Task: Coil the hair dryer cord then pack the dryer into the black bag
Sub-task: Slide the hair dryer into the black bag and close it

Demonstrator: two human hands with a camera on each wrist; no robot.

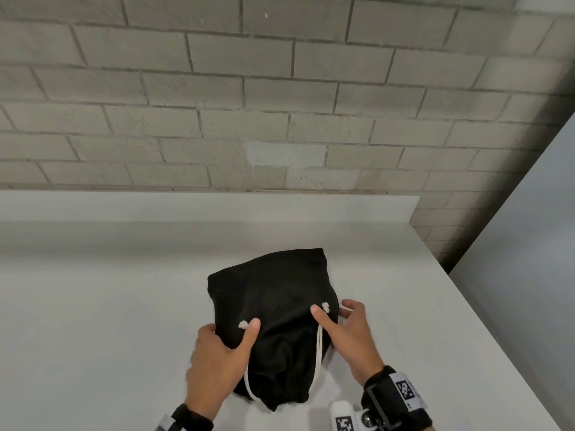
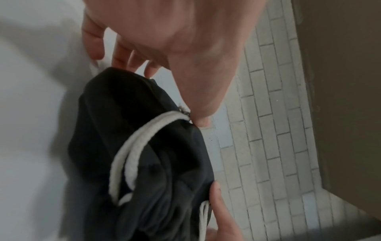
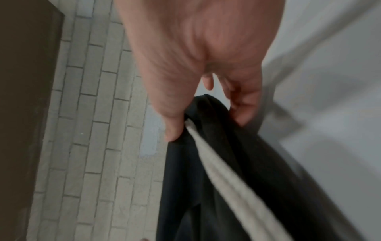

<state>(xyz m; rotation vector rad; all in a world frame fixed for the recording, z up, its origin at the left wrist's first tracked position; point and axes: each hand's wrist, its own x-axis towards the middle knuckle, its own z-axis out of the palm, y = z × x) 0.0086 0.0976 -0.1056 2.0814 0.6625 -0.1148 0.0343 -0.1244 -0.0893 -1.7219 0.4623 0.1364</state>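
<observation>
Soft black fabric drawstring bag (image 1: 273, 321) lying bulged on the flat white tabletop (image 1: 93, 306), mouth end toward the person, closed end toward the grey brick wall (image 1: 280, 88). Full, lumpy shape; hair dryer and cord nowhere in view, so presumably already inside (a judgement from the bulge only).

Left hand (image 1: 217, 359) set against the bag's left flank: thumb laid across the top fabric beside a knotted end of the off-white cotton drawstring (image 1: 318, 353), fingers wrapped down the side. Grip reads as a pinch on cloth, thumb over, fingers under. Likely purpose: steadying the load so the bag does not roll.

Right hand (image 1: 348, 331) mirrored on the right flank: index finger extended along the top near the second knot, thumb at the outer side, fabric caught between them. Right wrist view confirms cloth and cord nipped between thumb and fingers (image 3: 243, 104). Left wrist view, though blurred, shows the thumb tip pressed on the hem where the cord loop enters its channel.

Symmetric hold on both sides suggests squaring up or settling the packed bag, or gathering the mouth for cinching. Cord loops hang slack at the near end, so mouth seemingly not yet drawn tight. Task judged near its end.
</observation>
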